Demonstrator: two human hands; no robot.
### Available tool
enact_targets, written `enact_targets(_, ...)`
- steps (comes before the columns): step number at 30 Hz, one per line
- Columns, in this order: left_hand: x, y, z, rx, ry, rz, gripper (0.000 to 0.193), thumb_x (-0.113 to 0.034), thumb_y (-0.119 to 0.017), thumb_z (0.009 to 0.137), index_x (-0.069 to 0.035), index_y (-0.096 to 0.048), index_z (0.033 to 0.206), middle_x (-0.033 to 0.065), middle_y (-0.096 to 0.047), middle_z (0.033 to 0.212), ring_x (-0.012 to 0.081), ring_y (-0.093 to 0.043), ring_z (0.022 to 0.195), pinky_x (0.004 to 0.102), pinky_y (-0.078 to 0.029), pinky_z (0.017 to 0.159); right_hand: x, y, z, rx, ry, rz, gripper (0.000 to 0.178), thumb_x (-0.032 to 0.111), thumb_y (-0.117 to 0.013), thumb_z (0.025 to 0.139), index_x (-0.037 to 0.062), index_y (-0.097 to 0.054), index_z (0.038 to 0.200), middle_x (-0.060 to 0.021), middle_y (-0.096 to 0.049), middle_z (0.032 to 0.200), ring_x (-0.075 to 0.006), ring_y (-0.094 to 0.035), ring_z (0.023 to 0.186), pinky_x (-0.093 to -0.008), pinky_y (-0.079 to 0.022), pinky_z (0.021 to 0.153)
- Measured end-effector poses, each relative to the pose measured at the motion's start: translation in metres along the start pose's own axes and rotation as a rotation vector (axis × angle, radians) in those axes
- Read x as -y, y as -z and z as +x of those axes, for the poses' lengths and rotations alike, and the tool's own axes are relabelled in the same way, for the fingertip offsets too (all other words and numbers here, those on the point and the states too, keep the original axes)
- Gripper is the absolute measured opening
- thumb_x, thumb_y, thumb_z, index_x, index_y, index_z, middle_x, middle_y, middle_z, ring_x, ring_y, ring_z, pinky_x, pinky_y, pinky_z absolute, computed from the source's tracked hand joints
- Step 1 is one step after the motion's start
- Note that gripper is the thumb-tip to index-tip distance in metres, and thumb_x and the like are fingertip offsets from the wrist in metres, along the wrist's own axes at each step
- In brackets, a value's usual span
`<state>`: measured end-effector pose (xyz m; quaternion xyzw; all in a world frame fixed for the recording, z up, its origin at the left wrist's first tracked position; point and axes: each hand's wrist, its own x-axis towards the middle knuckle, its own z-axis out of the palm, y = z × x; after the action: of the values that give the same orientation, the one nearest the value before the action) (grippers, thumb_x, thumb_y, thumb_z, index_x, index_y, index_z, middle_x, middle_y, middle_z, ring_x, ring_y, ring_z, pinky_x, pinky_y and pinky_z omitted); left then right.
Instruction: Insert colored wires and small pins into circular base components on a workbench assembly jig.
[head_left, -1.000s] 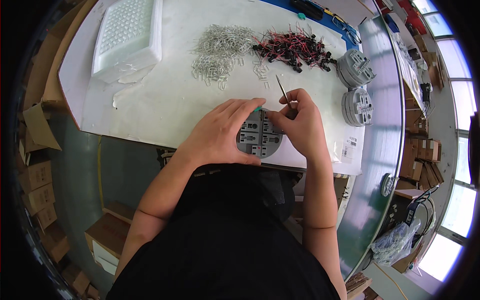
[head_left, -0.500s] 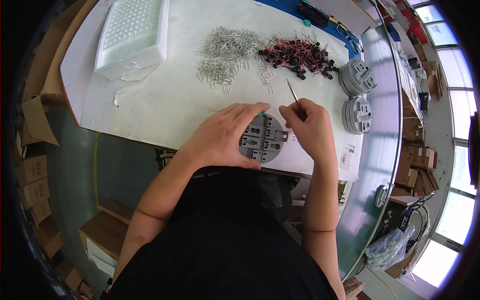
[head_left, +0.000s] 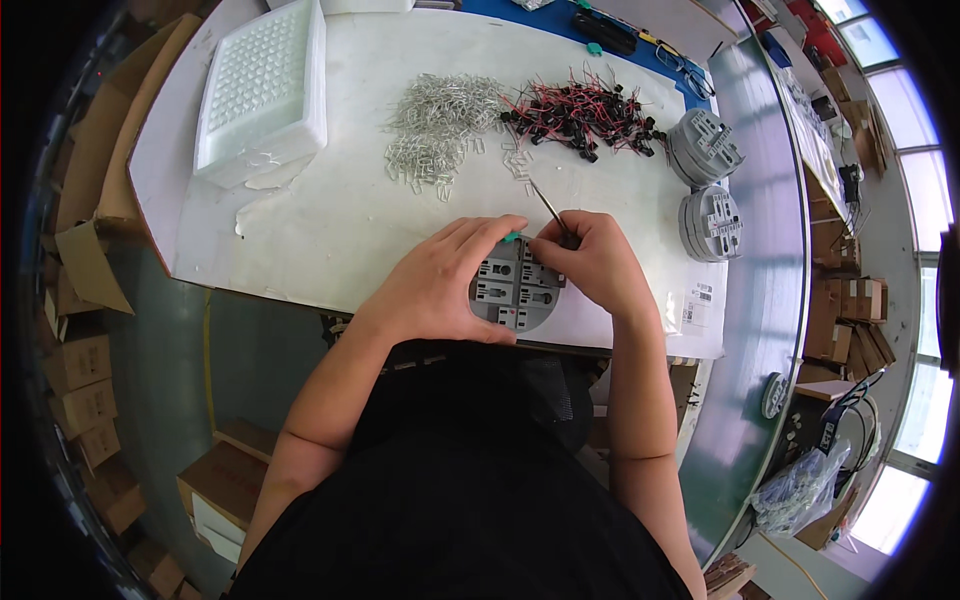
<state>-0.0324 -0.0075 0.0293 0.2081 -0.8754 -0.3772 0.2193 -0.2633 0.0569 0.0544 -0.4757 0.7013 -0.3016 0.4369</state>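
The left hand [head_left: 435, 280] clasps a grey disc [head_left: 517, 292] near the table's [head_left: 330, 235] six o'clock edge. The right hand [head_left: 595, 260] grips a thin metal tool [head_left: 547, 205] at the disc's one o'clock rim; metal clips [head_left: 440, 120] lie toward eleven o'clock.

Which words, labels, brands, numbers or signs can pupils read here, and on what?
None reads clearly:
Printed label right of the right hand: too small.
Cardboard cartons at left: faint print, too blurred.
Dark blue item at lower right: pale marking, too blurred.
Grey round base held by the left hand: no legible lettering.
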Motion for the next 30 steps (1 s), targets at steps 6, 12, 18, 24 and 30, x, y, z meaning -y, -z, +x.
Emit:
enact_targets(6, 0.002, -0.002, 0.003, -0.122, -0.008, -0.179, 0.079, -0.028, -0.092, 0.08, -0.006, -0.055, 0.145, 0.0162, -0.067, 0.129, 0.0333, -0.067, 0.114, 0.04, -0.055, 0.099, -0.002, -0.003, -0.015, -0.198, 0.072, 0.128, 0.027, 0.021, -0.077, 0.097, -0.0057, -0.074, 0.094, -0.0047, -0.07, 0.076, -0.0089, -0.06, 0.068, -0.0275, -0.049, 0.062)
enact_targets(12, -0.01, -0.003, 0.012, -0.257, -0.013, -0.004, 0.042, -0.016, -0.083, 0.091, -0.003, -0.066, 0.127, 0.0147, -0.073, 0.106, 0.0284, -0.071, 0.09, 0.0363, -0.058, 0.082, -0.033, -0.002, -0.033, -0.207, -0.008, 0.455, 0.026, 0.024, -0.076, 0.101, -0.0013, -0.073, 0.097, 0.0001, -0.066, 0.076, -0.0056, -0.054, 0.063, -0.0245, -0.043, 0.058)
enact_targets(18, -0.025, -0.001, 0.032, -0.032, 0.053, 0.189, 0.027, -0.013, -0.084, 0.088, -0.003, -0.073, 0.11, 0.0135, -0.075, 0.092, 0.0254, -0.073, 0.078, 0.035, -0.058, 0.074, -0.04, -0.004, -0.035, -0.227, 0.048, 0.552, 0.019, 0.02, -0.07, 0.106, 0.0016, -0.071, 0.1, 0.0037, -0.058, 0.072, -0.0027, -0.047, 0.057, -0.0207, -0.035, 0.053)
enact_targets(24, -0.032, -0.004, 0.047, -0.029, 0.139, 0.131, 0.027, -0.013, -0.086, 0.084, -0.002, -0.076, 0.107, 0.0134, -0.075, 0.088, 0.0264, -0.074, 0.074, 0.0358, -0.058, 0.071, -0.044, -0.005, -0.037, -0.231, 0.087, 0.602, 0.019, 0.02, -0.069, 0.106, 0.0015, -0.071, 0.1, 0.0038, -0.059, 0.073, -0.0025, -0.047, 0.058, -0.0205, -0.035, 0.053)
enact_targets(30, -0.033, 0.0, 0.046, 0.022, 0.167, 0.108, 0.023, -0.012, -0.086, 0.084, -0.002, -0.077, 0.104, 0.0144, -0.074, 0.089, 0.0278, -0.073, 0.075, 0.0372, -0.058, 0.069, -0.032, 0.004, -0.031, -0.223, 0.047, 0.385, 0.02, 0.02, -0.072, 0.103, 0.0005, -0.072, 0.098, 0.0026, -0.063, 0.075, -0.0032, -0.053, 0.062, -0.0215, -0.041, 0.057)
